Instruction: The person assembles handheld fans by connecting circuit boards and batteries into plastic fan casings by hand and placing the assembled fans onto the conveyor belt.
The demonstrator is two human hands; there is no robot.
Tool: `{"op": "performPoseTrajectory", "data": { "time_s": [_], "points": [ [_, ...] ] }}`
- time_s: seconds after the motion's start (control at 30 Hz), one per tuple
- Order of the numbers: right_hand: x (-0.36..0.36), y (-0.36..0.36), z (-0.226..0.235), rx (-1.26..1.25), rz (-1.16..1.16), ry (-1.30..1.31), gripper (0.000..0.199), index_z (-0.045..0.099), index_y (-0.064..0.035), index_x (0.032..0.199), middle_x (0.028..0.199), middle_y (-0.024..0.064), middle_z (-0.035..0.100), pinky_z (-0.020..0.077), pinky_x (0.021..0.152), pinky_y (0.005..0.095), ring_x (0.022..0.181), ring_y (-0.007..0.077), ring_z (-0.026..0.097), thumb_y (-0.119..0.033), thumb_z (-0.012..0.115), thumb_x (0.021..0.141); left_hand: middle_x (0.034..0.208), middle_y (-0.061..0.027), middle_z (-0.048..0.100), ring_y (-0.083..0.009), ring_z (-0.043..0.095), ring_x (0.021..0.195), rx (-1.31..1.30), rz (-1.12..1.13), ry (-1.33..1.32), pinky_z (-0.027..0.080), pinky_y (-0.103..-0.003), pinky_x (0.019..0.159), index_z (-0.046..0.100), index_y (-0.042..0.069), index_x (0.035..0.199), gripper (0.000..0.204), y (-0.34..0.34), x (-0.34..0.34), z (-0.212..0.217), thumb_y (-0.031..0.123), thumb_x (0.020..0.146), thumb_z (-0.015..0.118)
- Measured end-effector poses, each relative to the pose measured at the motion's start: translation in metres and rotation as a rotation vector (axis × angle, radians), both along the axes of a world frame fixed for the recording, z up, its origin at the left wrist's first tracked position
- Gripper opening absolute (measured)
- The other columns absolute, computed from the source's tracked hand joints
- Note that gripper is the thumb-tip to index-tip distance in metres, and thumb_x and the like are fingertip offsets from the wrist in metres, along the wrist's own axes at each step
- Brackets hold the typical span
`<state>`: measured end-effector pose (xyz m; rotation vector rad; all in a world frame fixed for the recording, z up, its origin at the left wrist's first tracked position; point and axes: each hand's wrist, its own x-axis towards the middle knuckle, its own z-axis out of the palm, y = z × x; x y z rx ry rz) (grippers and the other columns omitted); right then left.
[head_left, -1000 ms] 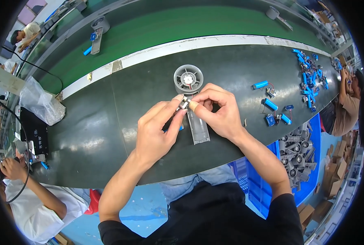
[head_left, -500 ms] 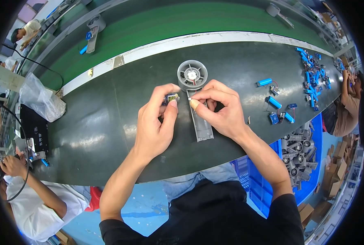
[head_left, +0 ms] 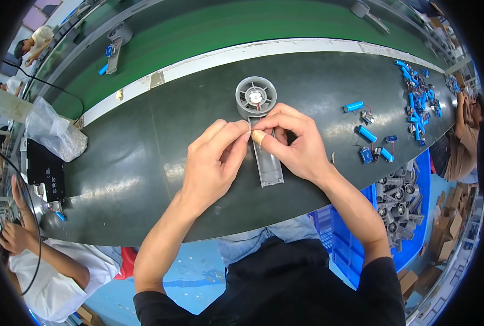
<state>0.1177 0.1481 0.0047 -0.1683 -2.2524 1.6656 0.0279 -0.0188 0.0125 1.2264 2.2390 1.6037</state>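
Note:
A grey plastic fan housing lies on the dark green table, its round fan end away from me and its open, trough-shaped handle toward me. Over the top of that handle my two hands meet, fingertips almost touching. My left hand is closed in a pinch, and whatever it holds is hidden behind the fingers. My right hand also pinches, with a tan wrap around its thumb; what sits between those fingertips is too small to make out. Short red wires show at the fan's hub.
Blue battery cells with small boards lie to the right, beyond them a larger pile. A blue crate of grey housings stands below the table's right edge. At left are a plastic bag and a co-worker's arm. A green conveyor runs behind.
My left hand has moved right to meet the right hand's fingertips. The small display board seen in it before is now out of sight. The housing on the conveyor has shifted slightly left.

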Motion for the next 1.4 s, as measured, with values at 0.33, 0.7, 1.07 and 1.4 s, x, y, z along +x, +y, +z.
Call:
{"op": "performPoseTrajectory", "data": {
  "time_s": [0.33,0.7,1.07,1.4],
  "points": [
    [0.001,0.001,-0.003,-0.271,-0.038,-0.057,0.001,0.066,0.0025,0.087,0.088,-0.0016,0.054,0.0347,0.060,0.0195,0.066,0.0008,0.043,0.003,0.066,0.086,0.090,-0.0137,0.065,-0.0217,0.064,0.071,0.002,0.000,-0.045,0.051,-0.034,0.063,0.059,-0.002,0.122,0.031,0.000,0.008,-0.004,-0.001,0.091,0.064],
    [0.001,0.004,-0.009,-0.306,-0.011,-0.071,0.005,0.067,0.0038,0.092,0.093,-0.0002,0.057,0.0430,0.067,0.0193,0.076,0.0031,0.055,0.001,0.063,0.090,0.102,-0.0129,0.067,-0.0256,0.064,0.086,0.052,-0.045,0.167,0.053,-0.033,0.069,0.067,0.002,0.121,0.037,0.002,0.000,-0.005,-0.003,0.084,0.071],
    [0.002,0.008,-0.004,-0.262,0.022,-0.106,0.006,0.069,0.0026,0.093,0.091,-0.0003,0.059,0.0419,0.064,0.0196,0.074,0.0025,0.053,-0.002,0.066,0.089,0.105,-0.0136,0.065,-0.0261,0.060,0.089,-0.013,-0.116,0.214,0.052,-0.035,0.072,0.068,0.000,0.120,0.038,-0.001,-0.005,-0.002,-0.004,0.082,0.071],
    [0.002,0.005,-0.006,0.028,-0.099,0.085,0.008,0.067,-0.0002,0.085,0.086,0.0004,0.058,0.0335,0.051,0.0200,0.059,0.0017,0.045,0.003,0.072,0.079,0.105,-0.0127,0.066,-0.0242,0.061,0.090,-0.025,-0.107,0.119,0.052,-0.033,0.072,0.069,-0.002,0.118,0.034,-0.001,-0.003,-0.003,0.000,0.084,0.072]
  ]
}}
